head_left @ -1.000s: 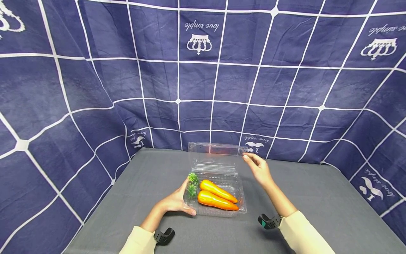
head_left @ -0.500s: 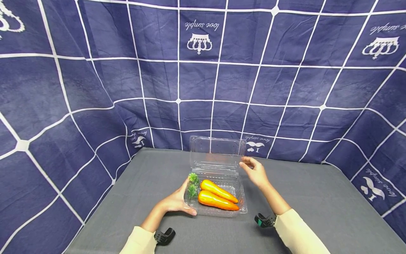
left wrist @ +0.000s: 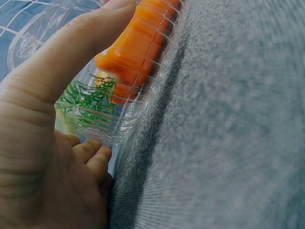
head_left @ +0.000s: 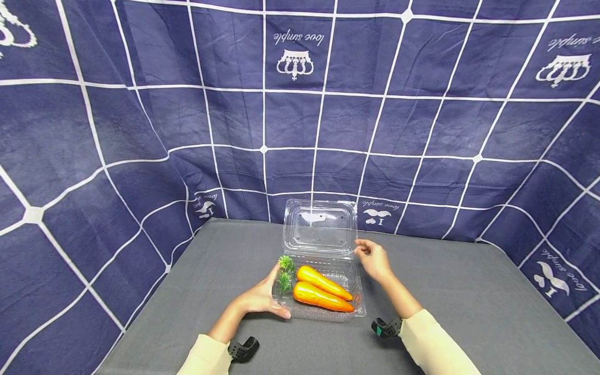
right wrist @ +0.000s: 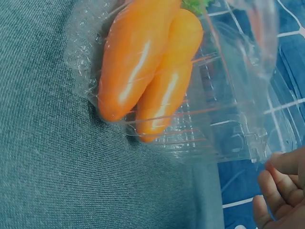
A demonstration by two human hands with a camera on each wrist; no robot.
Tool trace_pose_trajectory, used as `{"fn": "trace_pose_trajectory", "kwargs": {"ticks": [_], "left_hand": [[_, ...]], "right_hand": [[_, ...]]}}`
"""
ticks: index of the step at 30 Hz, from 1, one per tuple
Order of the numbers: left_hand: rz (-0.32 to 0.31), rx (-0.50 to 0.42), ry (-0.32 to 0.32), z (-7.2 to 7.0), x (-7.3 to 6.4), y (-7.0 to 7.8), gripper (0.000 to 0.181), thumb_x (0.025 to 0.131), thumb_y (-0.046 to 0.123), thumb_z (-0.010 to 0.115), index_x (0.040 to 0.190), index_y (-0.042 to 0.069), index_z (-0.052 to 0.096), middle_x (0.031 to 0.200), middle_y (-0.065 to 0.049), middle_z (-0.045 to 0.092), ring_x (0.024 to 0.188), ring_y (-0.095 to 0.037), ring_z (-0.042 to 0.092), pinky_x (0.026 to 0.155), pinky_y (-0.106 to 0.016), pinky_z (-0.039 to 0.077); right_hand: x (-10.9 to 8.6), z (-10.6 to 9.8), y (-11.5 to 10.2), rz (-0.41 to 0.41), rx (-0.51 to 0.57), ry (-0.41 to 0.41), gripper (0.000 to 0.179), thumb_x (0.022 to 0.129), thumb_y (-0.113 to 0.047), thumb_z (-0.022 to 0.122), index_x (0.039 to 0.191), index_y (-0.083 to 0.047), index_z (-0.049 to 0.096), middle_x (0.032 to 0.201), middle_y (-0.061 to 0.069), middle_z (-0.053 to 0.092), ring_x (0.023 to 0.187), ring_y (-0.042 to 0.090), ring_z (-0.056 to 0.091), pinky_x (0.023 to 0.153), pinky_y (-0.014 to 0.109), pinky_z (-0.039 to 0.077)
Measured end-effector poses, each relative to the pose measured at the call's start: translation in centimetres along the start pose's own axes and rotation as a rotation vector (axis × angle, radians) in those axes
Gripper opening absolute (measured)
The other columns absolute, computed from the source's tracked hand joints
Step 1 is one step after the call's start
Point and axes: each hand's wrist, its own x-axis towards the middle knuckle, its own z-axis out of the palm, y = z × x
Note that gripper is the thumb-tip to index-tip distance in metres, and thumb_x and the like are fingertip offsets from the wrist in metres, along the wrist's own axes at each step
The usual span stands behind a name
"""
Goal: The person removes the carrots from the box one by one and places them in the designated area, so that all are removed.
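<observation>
A clear plastic clamshell container lies on the table, its lid raised at the back. Inside are two orange carrots with feathery green tops at the left end. My left hand holds the container's left end, thumb along the front side and fingers by the left wall. In the left wrist view the thumb lies across the front, beside an orange carrot body. My right hand has fingertips at the lid's lower right edge, fingers loosely bent with nothing visible between them.
The grey tabletop spreads to both sides of the container. Behind it hangs a blue cloth with white grid lines, folding round at left and right. Both wrists wear black bands.
The lid has swung further back and now faces forward. My right hand has slid down from the lid's upper right corner to its lower right edge. The left hand and carrots stay put.
</observation>
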Motion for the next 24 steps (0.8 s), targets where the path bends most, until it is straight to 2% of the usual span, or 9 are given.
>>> {"fn": "trace_pose_trajectory", "kwargs": {"ticks": [3, 16, 24], "left_hand": [[0.006, -0.001, -0.001, -0.02, -0.08, 0.11, 0.135, 0.06, 0.019, 0.095, 0.153, -0.006, 0.001, 0.154, -0.034, 0.014, 0.141, -0.045, 0.019, 0.112, -0.058, 0.019], [0.0, -0.006, -0.006, -0.01, -0.11, 0.16, 0.135, 0.06, 0.021, 0.095, 0.153, -0.006, 0.001, 0.153, -0.035, 0.014, 0.141, -0.046, 0.019, 0.112, -0.059, 0.019], [0.027, -0.006, -0.003, 0.0, -0.02, 0.09, 0.136, 0.059, 0.019, 0.095, 0.153, -0.006, 0.0, 0.154, -0.034, 0.014, 0.141, -0.045, 0.02, 0.112, -0.059, 0.019]], "right_hand": [[0.04, 0.18, 0.1, 0.024, -0.005, -0.006, 0.024, 0.087, 0.004, 0.067, 0.11, 0.011, 0.067, 0.084, 0.014, 0.069, 0.077, 0.021, 0.063, 0.067, 0.023, 0.048], [-0.26, 0.7, 0.42, 0.102, -0.053, -0.071, 0.03, 0.09, -0.002, 0.064, 0.116, 0.014, 0.063, 0.09, 0.018, 0.071, 0.084, 0.028, 0.065, 0.074, 0.036, 0.051], [-0.55, 0.77, 0.58, 0.129, -0.06, -0.083, 0.031, 0.091, -0.004, 0.063, 0.116, 0.014, 0.064, 0.095, 0.021, 0.071, 0.085, 0.029, 0.066, 0.077, 0.042, 0.052]]}}
